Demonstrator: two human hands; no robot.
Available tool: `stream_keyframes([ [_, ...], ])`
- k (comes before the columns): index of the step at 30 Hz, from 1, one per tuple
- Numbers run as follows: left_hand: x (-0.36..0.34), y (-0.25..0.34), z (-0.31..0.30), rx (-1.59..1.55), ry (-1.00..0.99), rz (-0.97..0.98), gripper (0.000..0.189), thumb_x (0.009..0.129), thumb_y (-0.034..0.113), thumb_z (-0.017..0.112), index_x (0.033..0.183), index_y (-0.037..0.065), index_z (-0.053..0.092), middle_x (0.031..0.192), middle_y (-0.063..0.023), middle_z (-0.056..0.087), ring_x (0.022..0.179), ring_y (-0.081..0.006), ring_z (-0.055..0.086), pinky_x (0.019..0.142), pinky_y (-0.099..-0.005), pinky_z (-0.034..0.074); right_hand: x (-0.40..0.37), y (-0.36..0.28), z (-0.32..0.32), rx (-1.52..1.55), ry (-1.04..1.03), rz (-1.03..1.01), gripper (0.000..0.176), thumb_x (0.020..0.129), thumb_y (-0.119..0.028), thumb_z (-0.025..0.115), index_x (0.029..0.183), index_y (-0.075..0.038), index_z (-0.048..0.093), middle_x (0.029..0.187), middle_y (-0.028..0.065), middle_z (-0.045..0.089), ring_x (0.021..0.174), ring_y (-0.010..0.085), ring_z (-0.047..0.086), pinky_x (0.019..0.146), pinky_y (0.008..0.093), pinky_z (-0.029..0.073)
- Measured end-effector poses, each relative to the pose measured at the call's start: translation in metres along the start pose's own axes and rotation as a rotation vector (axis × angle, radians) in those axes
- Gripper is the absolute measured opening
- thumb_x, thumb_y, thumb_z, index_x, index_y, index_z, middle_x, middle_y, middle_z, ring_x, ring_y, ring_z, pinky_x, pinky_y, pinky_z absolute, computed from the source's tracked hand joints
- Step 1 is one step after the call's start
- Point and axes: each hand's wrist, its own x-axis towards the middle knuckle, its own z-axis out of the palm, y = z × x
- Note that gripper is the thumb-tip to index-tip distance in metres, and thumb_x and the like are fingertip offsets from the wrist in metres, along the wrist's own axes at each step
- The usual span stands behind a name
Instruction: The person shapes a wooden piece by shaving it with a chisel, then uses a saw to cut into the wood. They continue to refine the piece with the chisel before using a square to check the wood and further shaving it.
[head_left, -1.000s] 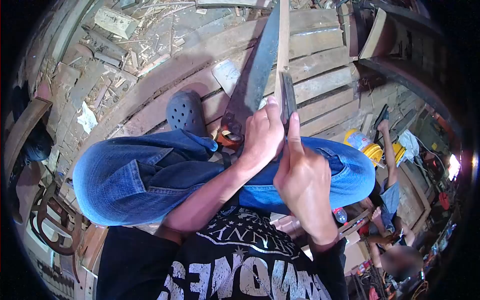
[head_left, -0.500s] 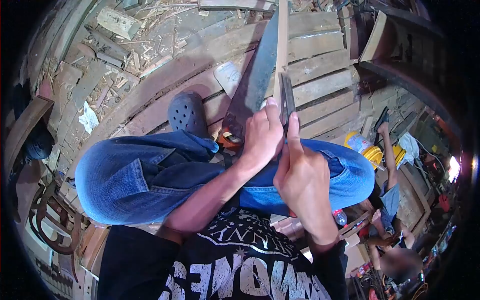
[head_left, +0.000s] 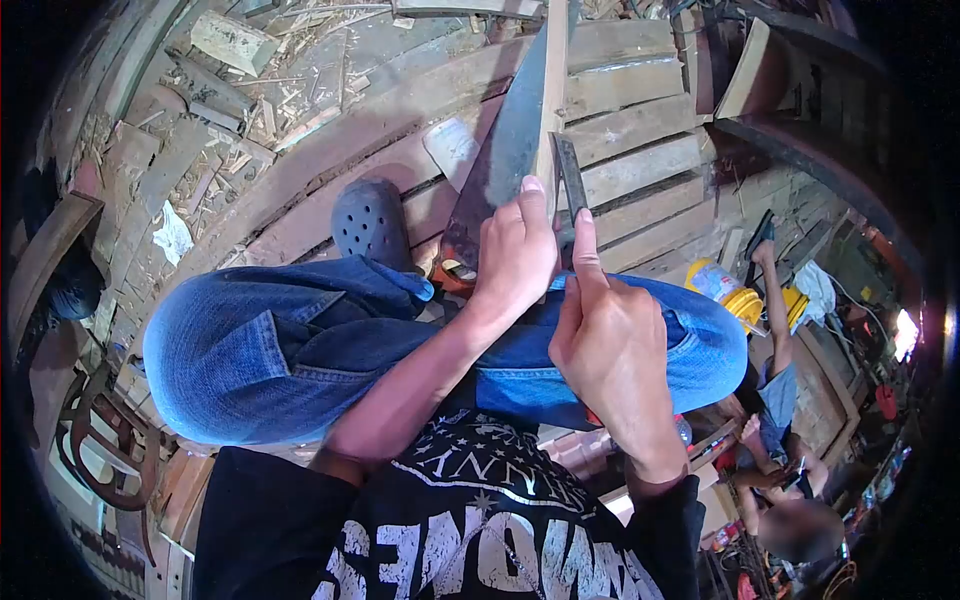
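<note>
My left hand (head_left: 518, 245) is closed around the near end of a long, thin wooden strip (head_left: 553, 85) that points away from me. In my right hand (head_left: 612, 335) is a chisel (head_left: 570, 170), its flat dark blade angled beside the strip. My right index finger lies stretched along that blade. The chisel's tip is close to the strip's right side; contact is hard to tell. Under the strip and left hand, a handsaw (head_left: 505, 150) with an orange and black handle (head_left: 455, 275) lies on the slats. My palm hides most of the chisel's handle.
A grey clog (head_left: 370, 222) is on my foot at the left. Wood shavings and offcuts (head_left: 235, 43) litter the floor beyond. At right stand a yellow-lidded bucket (head_left: 735, 300) and another person (head_left: 775, 430), seated. A pale scrap (head_left: 452, 152) lies by the saw.
My right hand has drawn the chisel slightly away from the strip, so a gap opens between blade and wood toward my hand. My left hand and the strip have shifted a little left.
</note>
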Motion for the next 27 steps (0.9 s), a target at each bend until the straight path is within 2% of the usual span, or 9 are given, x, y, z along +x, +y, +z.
stream_keyframes([
  [9, -0.001, -0.004, 0.004, 0.091, 0.039, 0.015, 0.066, 0.099, 0.04, 0.021, 0.079, -0.008, 0.062, 0.079, -0.0313, 0.061, 0.085, -0.049, 0.058, 0.081, -0.0524, 0.044, -0.007, -0.003, 0.013, -0.003, 0.029, 0.015, 0.052, 0.08, 0.0, 0.054, 0.13, 0.009, 0.044, 0.06, 0.021, 0.058, 0.05, 0.035, 0.059, 0.05, 0.0437, 0.047],
  [11, -0.001, -0.006, 0.004, 0.051, -0.015, -0.01, 0.065, 0.098, 0.039, 0.021, 0.079, -0.008, 0.062, 0.079, -0.0311, 0.061, 0.084, -0.0494, 0.058, 0.08, -0.0525, 0.044, -0.004, -0.003, 0.014, 0.017, 0.006, 0.039, 0.052, 0.08, -0.002, 0.055, 0.129, 0.009, 0.045, 0.062, 0.0219, 0.059, 0.052, 0.0354, 0.06, 0.051, 0.0439, 0.048],
  [13, -0.006, -0.02, 0.012, -0.013, -0.007, 0.096, 0.062, 0.098, 0.038, 0.023, 0.075, -0.005, 0.062, 0.077, -0.0298, 0.061, 0.082, -0.0481, 0.059, 0.079, -0.053, 0.045, 0.006, 0.001, 0.016, -0.089, 0.072, 0.058, 0.051, 0.08, -0.004, 0.056, 0.128, 0.009, 0.046, 0.062, 0.0225, 0.059, 0.052, 0.0355, 0.061, 0.051, 0.0441, 0.048],
  [19, -0.009, -0.008, 0.006, -0.005, -0.011, -0.005, 0.059, 0.098, 0.034, 0.026, 0.073, -0.006, 0.061, 0.077, -0.0291, 0.062, 0.083, -0.0476, 0.059, 0.078, -0.0535, 0.044, 0.017, 0.015, 0.023, -0.069, 0.116, 0.015, 0.048, 0.08, -0.004, 0.056, 0.126, 0.008, 0.049, 0.06, 0.0229, 0.059, 0.051, 0.0362, 0.06, 0.052, 0.0436, 0.049],
  [21, -0.006, -0.012, 0.009, -0.004, -0.002, 0.035, 0.058, 0.098, 0.035, 0.026, 0.076, -0.006, 0.061, 0.079, -0.0295, 0.062, 0.083, -0.0472, 0.06, 0.077, -0.0527, 0.044, 0.014, 0.013, 0.023, -0.051, 0.117, 0.04, 0.049, 0.08, -0.003, 0.056, 0.127, 0.007, 0.049, 0.06, 0.0227, 0.058, 0.051, 0.0362, 0.06, 0.052, 0.0434, 0.049],
  [23, -0.006, -0.013, 0.009, -0.034, -0.013, 0.065, 0.057, 0.098, 0.034, 0.025, 0.08, -0.005, 0.061, 0.08, -0.03, 0.062, 0.083, -0.0479, 0.059, 0.078, -0.053, 0.044, 0.01, 0.014, 0.021, 0.024, 0.06, 0.086, 0.057, 0.083, -0.015, 0.059, 0.133, 0.006, 0.042, 0.062, 0.021, 0.061, 0.054, 0.0351, 0.063, 0.05, 0.0429, 0.051],
  [24, -0.007, -0.011, 0.007, -0.019, -0.036, 0.025, 0.058, 0.099, 0.037, 0.024, 0.084, -0.005, 0.061, 0.072, -0.0262, 0.062, 0.073, -0.0415, 0.063, 0.071, -0.0493, 0.046, 0.007, 0.015, 0.022, 0.032, 0.091, 0.087, 0.057, 0.084, -0.013, 0.059, 0.134, 0.005, 0.04, 0.064, 0.0201, 0.062, 0.054, 0.0342, 0.063, 0.05, 0.0423, 0.05],
  [25, -0.006, -0.012, 0.008, -0.022, -0.033, 0.024, 0.058, 0.099, 0.037, 0.024, 0.084, -0.005, 0.061, 0.072, -0.0262, 0.062, 0.073, -0.0415, 0.063, 0.071, -0.0493, 0.046, 0.006, 0.015, 0.023, 0.031, 0.089, 0.084, 0.057, 0.084, -0.013, 0.059, 0.134, 0.005, 0.04, 0.064, 0.0201, 0.062, 0.054, 0.0342, 0.063, 0.05, 0.0423, 0.05],
  [27, -0.005, -0.008, 0.007, -0.24, -0.067, -0.007, 0.059, 0.099, 0.04, 0.024, 0.087, -0.005, 0.059, 0.063, -0.0198, 0.059, 0.061, -0.0305, 0.063, 0.063, -0.0428, 0.048, 0.005, 0.015, 0.023, 0.24, 0.248, 0.11, 0.056, 0.085, -0.013, 0.058, 0.135, 0.005, 0.04, 0.065, 0.0201, 0.062, 0.054, 0.0348, 0.062, 0.05, 0.0418, 0.05],
])
